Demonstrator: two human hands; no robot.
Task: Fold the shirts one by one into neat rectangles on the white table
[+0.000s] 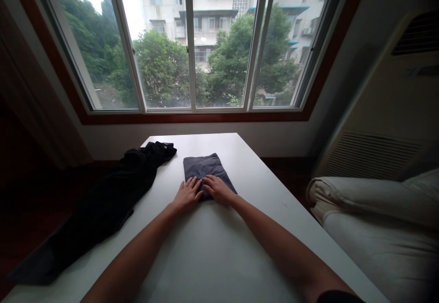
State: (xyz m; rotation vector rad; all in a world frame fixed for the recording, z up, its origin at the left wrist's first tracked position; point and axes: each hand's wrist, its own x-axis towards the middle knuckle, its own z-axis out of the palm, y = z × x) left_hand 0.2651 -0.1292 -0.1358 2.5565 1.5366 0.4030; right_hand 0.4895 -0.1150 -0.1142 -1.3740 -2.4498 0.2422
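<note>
A dark grey piece of cloth [202, 165], folded into a flat rectangle, lies on the white table [212, 252]. On its near left part rests my left hand [187, 194], palm down with the fingers spread. My right hand [218, 188] lies flat on the near right part, its fingertips close to those of the left. Neither hand grips the cloth. What kind of garment it is cannot be made out, and the palms cover its near edge.
A crumpled black garment [116, 193] is spread along the table's left edge and hangs partly over it. To the right stands a couch with a pale cover [377, 230]. Beyond the table are a window [192, 56] and, at right, a tall air conditioner [384, 111].
</note>
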